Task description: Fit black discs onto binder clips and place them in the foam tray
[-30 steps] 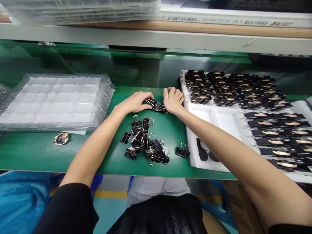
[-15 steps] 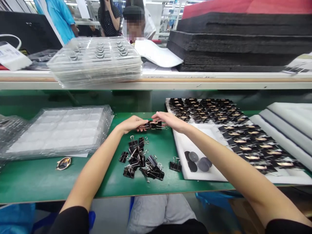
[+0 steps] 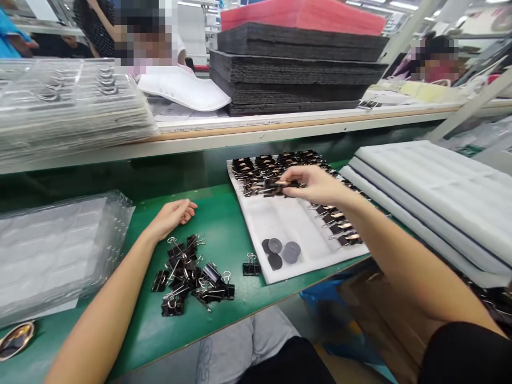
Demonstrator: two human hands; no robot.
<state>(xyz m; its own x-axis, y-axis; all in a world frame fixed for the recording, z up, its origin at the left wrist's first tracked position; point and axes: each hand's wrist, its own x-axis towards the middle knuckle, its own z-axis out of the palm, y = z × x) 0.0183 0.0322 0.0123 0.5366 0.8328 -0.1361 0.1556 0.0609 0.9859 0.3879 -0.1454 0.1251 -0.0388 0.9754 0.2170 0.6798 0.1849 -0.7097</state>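
Observation:
My right hand [image 3: 314, 183] is pinched on a black clipped part [image 3: 280, 186], holding it over the white foam tray [image 3: 280, 224] among rows of the same clipped parts [image 3: 276, 162]. My left hand [image 3: 173, 216] rests on the green bench with loosely curled fingers and nothing in it. Just below it lies a pile of black binder clips [image 3: 188, 274]. One single binder clip [image 3: 250, 266] stands apart by the tray's edge. Several dark round discs [image 3: 280, 250] lie in the tray's near corner.
A stack of clear blister trays [image 3: 52, 250] sits at the left, a gold-rimmed oval piece [image 3: 16, 338] near the bench edge. White foam sheets [image 3: 432, 186] lie at the right. The shelf above carries black foam slabs [image 3: 296, 80] and more clear trays [image 3: 68, 106]. Other people work beyond.
My hands came apart. The right hand carried the clipped part rightward over the foam tray, and the left hand let go and settled on the bench. The view swung up and right.

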